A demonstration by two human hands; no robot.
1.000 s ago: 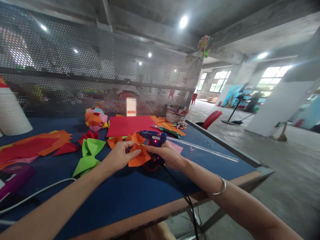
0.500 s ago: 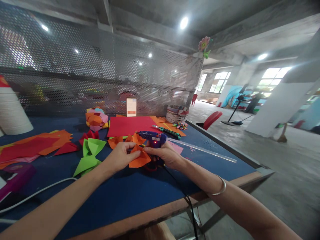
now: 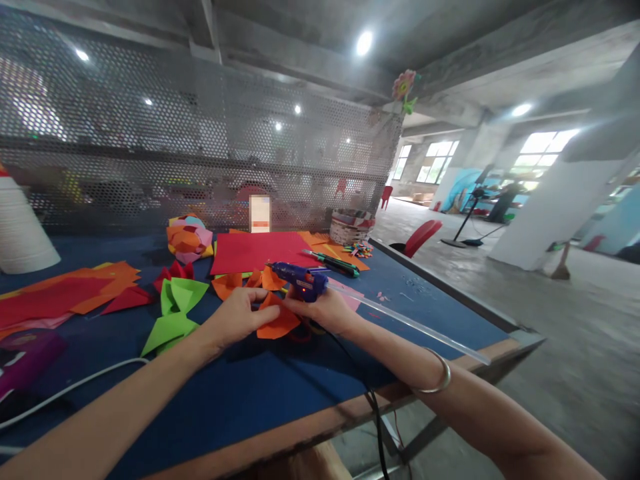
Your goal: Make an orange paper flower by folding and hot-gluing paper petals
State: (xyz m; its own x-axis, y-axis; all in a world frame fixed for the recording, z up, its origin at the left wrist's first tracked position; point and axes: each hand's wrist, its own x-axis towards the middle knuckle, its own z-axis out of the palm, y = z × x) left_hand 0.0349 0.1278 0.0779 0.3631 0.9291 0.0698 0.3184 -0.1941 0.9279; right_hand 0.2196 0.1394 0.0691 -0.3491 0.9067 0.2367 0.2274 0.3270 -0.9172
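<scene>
My left hand [image 3: 243,316] pinches a folded orange paper piece [image 3: 278,319] just above the blue table. In my right hand [image 3: 329,308] is a blue hot glue gun [image 3: 300,280], its nozzle pointing left and a long clear glue stick [image 3: 415,319] sticking out of its back. A small red light glows on the gun's side. The right fingertips are close to the orange piece; I cannot tell whether they touch it. More folded orange paper [image 3: 227,285] lies behind my left hand. Green folded paper [image 3: 175,313] rests left of it.
Red paper sheets [image 3: 255,252], a green-black utility knife [image 3: 336,263] and a woven basket [image 3: 351,227] lie toward the back. A multicoloured paper ball [image 3: 189,238] sits at back left, near stacked white cups [image 3: 25,227]. A perforated metal panel [image 3: 290,153] stands behind.
The glue gun has tilted, its back end lowering and the glue stick's far end dropping to the right. My left hand still pinches the orange paper, nearly in place.
</scene>
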